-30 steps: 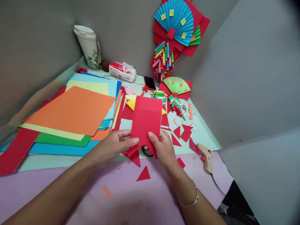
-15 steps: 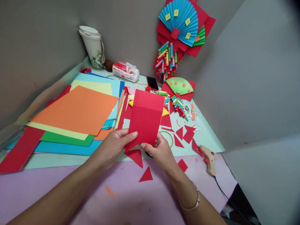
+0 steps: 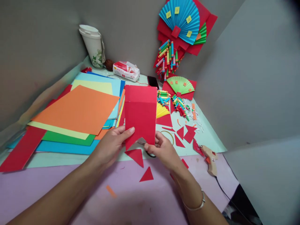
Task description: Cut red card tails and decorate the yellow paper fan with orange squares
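Your left hand (image 3: 112, 143) and right hand (image 3: 164, 150) each pinched one side of the near end of one notched red card (image 3: 140, 117); it lay between them, long axis running away from you, neither hand clearly nearer. Counted: two red paper triangles (image 3: 147, 175) between your forearms, one glue gun (image 3: 211, 160) rightward, one lidded cup (image 3: 92, 47) behind

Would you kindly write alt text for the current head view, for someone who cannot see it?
A left hand and a right hand hold a red paper piece, notched along its bottom edge, over a table. Coloured sheets lie to the left, a glue gun to the right, and pleated paper fans farther back.
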Demonstrator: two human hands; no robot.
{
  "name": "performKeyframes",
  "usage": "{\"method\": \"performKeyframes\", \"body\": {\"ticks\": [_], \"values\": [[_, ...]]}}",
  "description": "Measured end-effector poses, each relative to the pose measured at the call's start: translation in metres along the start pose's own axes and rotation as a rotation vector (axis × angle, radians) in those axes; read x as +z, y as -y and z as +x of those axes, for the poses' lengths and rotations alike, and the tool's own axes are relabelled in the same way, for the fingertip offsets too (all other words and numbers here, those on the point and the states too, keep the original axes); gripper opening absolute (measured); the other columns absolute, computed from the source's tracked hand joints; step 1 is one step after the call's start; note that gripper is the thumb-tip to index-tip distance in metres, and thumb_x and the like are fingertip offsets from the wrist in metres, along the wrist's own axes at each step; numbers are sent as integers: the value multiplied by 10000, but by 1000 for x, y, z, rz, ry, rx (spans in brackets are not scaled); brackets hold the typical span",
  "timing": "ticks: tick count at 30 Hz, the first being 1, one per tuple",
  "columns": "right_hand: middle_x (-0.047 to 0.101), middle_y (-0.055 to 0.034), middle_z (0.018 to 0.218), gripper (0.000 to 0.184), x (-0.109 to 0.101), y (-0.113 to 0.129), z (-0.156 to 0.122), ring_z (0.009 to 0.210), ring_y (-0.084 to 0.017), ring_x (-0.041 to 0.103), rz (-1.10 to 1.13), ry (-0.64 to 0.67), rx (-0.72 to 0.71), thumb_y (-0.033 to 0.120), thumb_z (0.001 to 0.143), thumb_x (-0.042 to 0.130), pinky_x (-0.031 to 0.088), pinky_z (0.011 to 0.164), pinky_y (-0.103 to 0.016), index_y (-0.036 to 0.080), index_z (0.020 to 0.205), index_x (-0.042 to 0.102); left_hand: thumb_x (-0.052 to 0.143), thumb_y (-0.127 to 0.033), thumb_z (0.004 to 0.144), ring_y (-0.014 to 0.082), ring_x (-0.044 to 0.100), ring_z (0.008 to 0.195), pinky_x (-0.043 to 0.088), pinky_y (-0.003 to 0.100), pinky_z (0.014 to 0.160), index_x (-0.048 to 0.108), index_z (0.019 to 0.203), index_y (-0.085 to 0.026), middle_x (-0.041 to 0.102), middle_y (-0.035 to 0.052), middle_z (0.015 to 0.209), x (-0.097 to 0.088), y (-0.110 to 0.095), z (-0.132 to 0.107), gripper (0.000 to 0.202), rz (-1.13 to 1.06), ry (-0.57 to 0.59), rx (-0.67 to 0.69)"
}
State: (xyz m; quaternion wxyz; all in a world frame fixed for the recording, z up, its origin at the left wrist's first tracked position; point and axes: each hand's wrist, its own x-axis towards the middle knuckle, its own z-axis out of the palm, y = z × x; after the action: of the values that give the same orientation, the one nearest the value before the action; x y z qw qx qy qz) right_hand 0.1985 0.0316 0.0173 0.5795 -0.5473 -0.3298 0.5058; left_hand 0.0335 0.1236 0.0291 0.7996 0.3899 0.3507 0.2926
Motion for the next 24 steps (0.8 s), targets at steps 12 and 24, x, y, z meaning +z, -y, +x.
{"method": "performKeyframes", "body": {"ticks": [12,24], "values": [[687,-13,809,280,-18,15,-2,677,-139,639,-68,-179,-133,377,767,777,493,565,-229,204,959,673,756,-247,803,239,753,877,604,299,709,713,1125,-155,789,104,1066,-4,-4,2,337,-95,-72,86],[640,26,650,231,14,-16,-5,568,-102,546,-111,-85,-30,396,833,714,420,547,-217,187,776,633,838,-268,696,171,711,682,586,256,661,747,840,-173,789,29,769,4,4,-3,195,96,-69,68]]}}
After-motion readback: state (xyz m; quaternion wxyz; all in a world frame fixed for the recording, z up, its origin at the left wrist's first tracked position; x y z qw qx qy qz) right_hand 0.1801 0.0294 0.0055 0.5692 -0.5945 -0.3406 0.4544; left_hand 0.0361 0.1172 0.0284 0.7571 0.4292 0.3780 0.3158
